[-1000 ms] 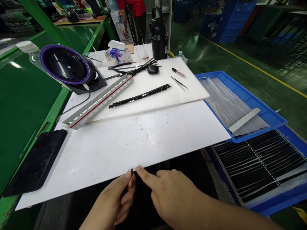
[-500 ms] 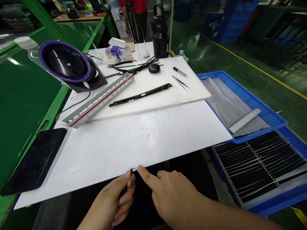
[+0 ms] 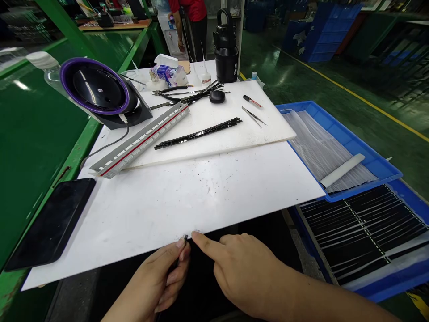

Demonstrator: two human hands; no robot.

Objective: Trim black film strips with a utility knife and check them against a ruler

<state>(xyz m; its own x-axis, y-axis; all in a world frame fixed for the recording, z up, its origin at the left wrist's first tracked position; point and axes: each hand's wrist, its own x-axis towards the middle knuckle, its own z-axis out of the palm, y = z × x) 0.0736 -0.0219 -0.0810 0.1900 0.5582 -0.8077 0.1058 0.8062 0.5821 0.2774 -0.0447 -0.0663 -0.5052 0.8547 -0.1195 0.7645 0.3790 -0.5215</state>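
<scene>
My left hand [image 3: 161, 281] is at the near edge of the white board [image 3: 201, 197], its fingers pinched on a thin dark strip [image 3: 185, 239] whose tip pokes up at the board's edge. My right hand [image 3: 244, 273] lies just right of it, index finger stretched out, its tip touching the board edge beside the strip's tip; the other fingers are curled. Most of the strip is hidden below the board.
A thicker white slab [image 3: 214, 125] carries a long black strip [image 3: 197, 133], a grey ruler-like bar [image 3: 140, 141], tweezers [image 3: 254, 116], a pen [image 3: 251, 101] and pliers. A purple-rimmed device [image 3: 97, 91], a phone [image 3: 50, 223], a black bottle [image 3: 226, 49], blue trays [image 3: 351, 143]; a person in red stands behind.
Both hands stay at the board's near edge; only the view has shifted slightly.
</scene>
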